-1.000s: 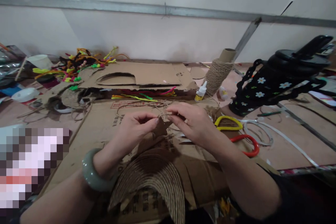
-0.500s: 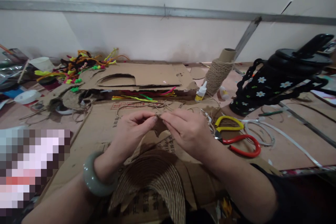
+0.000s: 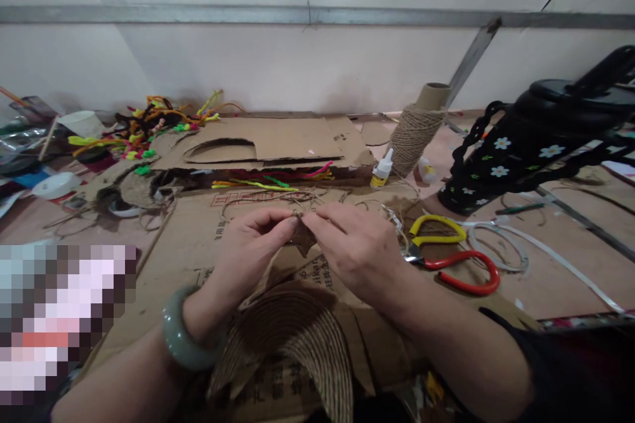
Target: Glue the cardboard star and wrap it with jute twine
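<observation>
My left hand (image 3: 251,246) and my right hand (image 3: 353,246) meet over a flattened cardboard box (image 3: 198,244). Both pinch a small brown cardboard piece (image 3: 301,235) wound with thin jute twine, fingertips almost touching. My left wrist wears a pale green bangle (image 3: 181,330). Just below my hands lies a curved fan-shaped piece covered in coiled twine (image 3: 292,337). Scissors with one yellow and one red handle (image 3: 446,248) lie right of my right hand.
A twine spool (image 3: 417,135) and a small glue bottle (image 3: 381,170) stand behind. A black flowered bottle carrier (image 3: 536,139) leans at the right. Coloured pipe cleaners (image 3: 149,122) are piled back left, cut cardboard sheets (image 3: 278,142) behind. White strapping (image 3: 526,248) curls at right.
My right hand has drawn in toward the left hand, closing on the small piece. The view has shifted slightly; the scissors show more fully.
</observation>
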Available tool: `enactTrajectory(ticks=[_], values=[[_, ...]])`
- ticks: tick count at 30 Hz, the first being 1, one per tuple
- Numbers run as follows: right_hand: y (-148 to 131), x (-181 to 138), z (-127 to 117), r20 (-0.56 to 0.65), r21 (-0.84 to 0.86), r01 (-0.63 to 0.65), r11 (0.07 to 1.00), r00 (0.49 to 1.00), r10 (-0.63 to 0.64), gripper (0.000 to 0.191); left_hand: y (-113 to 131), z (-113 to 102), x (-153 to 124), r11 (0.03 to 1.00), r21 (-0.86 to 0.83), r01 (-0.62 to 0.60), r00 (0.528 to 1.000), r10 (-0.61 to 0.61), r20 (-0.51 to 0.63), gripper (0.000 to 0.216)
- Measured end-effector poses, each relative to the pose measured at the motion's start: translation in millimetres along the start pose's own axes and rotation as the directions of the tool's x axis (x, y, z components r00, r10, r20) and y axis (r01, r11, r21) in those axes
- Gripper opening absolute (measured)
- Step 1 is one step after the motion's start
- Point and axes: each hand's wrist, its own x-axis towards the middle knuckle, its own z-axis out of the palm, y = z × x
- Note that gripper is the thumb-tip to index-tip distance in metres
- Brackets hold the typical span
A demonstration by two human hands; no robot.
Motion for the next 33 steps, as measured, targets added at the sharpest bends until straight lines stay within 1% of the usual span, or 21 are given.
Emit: enactTrajectory(ticks=[4,9,12,15,18,21,24,27,33], values=[[0.4,-1.2,-1.0,0.000,0.006,-0.006,1.000,1.000,0.006,0.021,1.2,0.9,-0.9,1.000,-0.013,0.012,1.000,-0.012,-0.024,0.008],[1.2,-0.9,-1.4,-0.018,-0.008,0.014,1.000,1.000,-0.015,0.021,1.8,0.9,-2.3,1.000,-0.005,-0.006,0.999,0.005,-0.033,0.009],[0.8,-0.2,-1.0,-0.012,-0.015,0.031,0.999,0.999,-0.031,0.023,1.7,0.2,-2.5,1.000,0.005,-0.006,0.999,0.007,-0.047,0.010],[-0.5,0.0,-1.3,0.009,-0.001,0.015,1.000,1.000,-0.015,0.021,1.0,-1.3,-2.1,1.000,-0.017,0.013,0.999,-0.013,-0.032,0.010],[-1.3,-0.2,-2.4,0.042,0.035,-0.029,0.999,0.999,0.028,0.021,-1.2,-2.9,-1.3,0.998,-0.048,0.028,0.999,-0.029,-0.016,0.010],[-0.4,-0.2,-3.0,0.037,0.087,-0.057,0.995,0.998,0.054,0.021,-3.7,-3.8,-1.0,0.998,-0.053,0.028,0.999,-0.029,-0.019,0.011],[1.9,0.3,-2.3,0.012,0.133,-0.062,0.989,0.998,0.061,0.021,-4.2,-3.9,-1.5,0.999,-0.033,0.031,0.999,-0.031,-0.021,0.013],[4.4,1.1,-2.0,0.007,0.178,-0.077,0.981,0.997,0.077,0.020,-2.8,-3.4,-1.8,0.999,-0.011,0.054,0.999,-0.053,0.004,0.015],[4.5,3.1,-2.2,0.045,0.259,-0.133,0.957,0.991,0.126,0.021,-1.4,-3.9,-1.5,0.995,0.067,0.069,0.997,-0.070,0.012,0.016]])
